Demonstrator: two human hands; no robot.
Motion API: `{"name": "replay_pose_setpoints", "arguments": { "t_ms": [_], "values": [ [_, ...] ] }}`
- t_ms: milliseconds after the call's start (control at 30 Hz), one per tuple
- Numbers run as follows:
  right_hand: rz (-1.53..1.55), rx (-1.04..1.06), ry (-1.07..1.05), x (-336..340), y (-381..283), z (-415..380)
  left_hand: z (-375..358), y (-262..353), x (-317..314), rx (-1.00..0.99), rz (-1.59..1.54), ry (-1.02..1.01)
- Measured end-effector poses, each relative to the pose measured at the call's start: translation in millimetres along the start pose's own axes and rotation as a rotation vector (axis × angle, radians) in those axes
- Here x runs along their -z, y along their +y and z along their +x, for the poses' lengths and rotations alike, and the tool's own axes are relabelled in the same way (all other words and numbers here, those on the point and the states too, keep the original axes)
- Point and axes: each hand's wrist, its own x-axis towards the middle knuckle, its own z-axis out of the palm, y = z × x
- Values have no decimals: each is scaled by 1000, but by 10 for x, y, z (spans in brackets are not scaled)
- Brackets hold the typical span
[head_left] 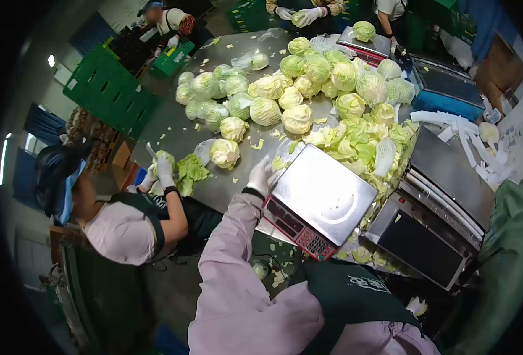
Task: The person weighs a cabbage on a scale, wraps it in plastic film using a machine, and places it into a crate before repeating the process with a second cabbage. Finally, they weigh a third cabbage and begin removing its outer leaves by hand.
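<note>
My left hand (261,176), in a white glove with a pink sleeve behind it, rests at the left corner of a steel-topped weighing scale (323,192) with a red keypad (297,229). Its fingers are apart and hold nothing. A cabbage (224,152) lies on the steel table (173,133) just left of the hand. Loose cabbage leaves (356,145) are heaped behind the scale. My right hand is out of view.
Many cabbages (297,89) cover the table, some in white foam nets (371,86). A co-worker at the left trims a cabbage (164,161) with gloved hands. A steel machine (439,231) stands at the right. Green crates (110,89) are stacked far left. Another person (303,15) holds a cabbage at the far end.
</note>
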Motion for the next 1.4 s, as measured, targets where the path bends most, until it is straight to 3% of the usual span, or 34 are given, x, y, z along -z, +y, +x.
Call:
{"name": "replay_pose_setpoints", "arguments": {
  "t_ms": [33,100,133,167,200,233,300,333,367,433,467,533,600,700,767,867,900,967,1100,1167,1233,1267,1300,1367,1400],
  "values": [
    [-4,8,19,18,-115,-66,208,129,-75,-26,-51,-50],
    [-396,369,-60,181,-384,-288,692,319,-321,-2,-142,-92],
    [-235,-45,-298,286,-766,-439,994,367,-464,18,-163,-107],
    [-268,302,-162,235,-343,-334,1294,367,-623,44,-153,-89],
    [-172,208,-161,288,-601,-533,1309,460,-821,24,-100,-112],
    [-74,116,-159,337,-891,-755,2059,274,-930,32,-14,72],
    [-192,116,-163,498,-523,-620,3175,-62,-1182,-96,-154,146],
    [-307,102,-182,505,-416,-537,2966,52,-1194,-143,-253,-302],
    [-304,112,-168,484,-499,-537,2407,372,-1294,188,14,48],
    [77,-204,-282,552,-737,-705,2165,378,-1368,424,-66,-80],
    [137,-252,-296,575,-639,-675,2275,330,-1411,432,-70,-88],
    [158,-231,-324,628,-589,-701,2434,208,-1363,175,-117,19],
    [-187,-106,-368,607,-850,-800,2212,277,-1123,218,-131,-159],
    [-173,-83,-398,503,-890,-878,2173,188,-922,97,-127,-267],
    [-53,-196,-449,443,-1008,-939,2073,180,-890,67,-84,-256],
    [-15,-170,-464,334,-1244,-1056,1973,199,-1026,-505,135,-248],
    [-1,-165,-450,305,-1309,-1076,1894,174,-1061,-538,155,-217],
    [47,-176,-467,230,-1388,-1079,1949,168,-1117,-823,447,-13],
    [92,-221,-488,272,-1598,-1234,1927,139,-1032,-886,734,91],
    [16,-100,-519,326,-1170,-1069,1796,168,-1066,-837,724,77],
    [6,-111,-520,413,-1005,-1117,1767,211,-1188,-854,962,397],
    [9,-123,-515,446,-922,-1157,1715,309,-1272,-996,962,366],
    [-12,-209,-529,511,-855,-1173,1682,400,-1432,-996,970,354],
    [-56,-375,-557,649,-737,-1168,1714,539,-1889,-1195,692,133],
    [-62,-377,-527,671,-677,-1173,1770,592,-2162,-1001,555,39]
  ]
}}
